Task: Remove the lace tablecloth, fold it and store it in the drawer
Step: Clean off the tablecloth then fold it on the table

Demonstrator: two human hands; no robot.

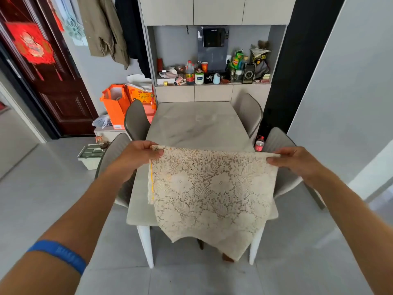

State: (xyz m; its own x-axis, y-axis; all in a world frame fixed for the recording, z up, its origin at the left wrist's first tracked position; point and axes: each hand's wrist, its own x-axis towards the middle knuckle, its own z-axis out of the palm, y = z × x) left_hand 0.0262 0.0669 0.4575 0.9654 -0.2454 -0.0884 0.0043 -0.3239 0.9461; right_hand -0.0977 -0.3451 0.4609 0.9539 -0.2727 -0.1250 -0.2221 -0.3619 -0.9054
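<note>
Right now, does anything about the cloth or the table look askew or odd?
The cream lace tablecloth hangs unevenly: its lower edge slants down to a point on the right. The left hand and right hand pinch its top corners above the grey marble table. Nothing looks spilled or damaged.

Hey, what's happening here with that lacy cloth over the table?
A person is holding up a cream floral lace tablecloth by its top edge, the left hand pinching one corner and the right hand pinching the other. The cloth looks already doubled over and hangs down past the near end of the pale marble-look dining table, whose top is otherwise uncovered. So it is off the table and partway through folding; nothing has gone into a drawer yet.
</note>
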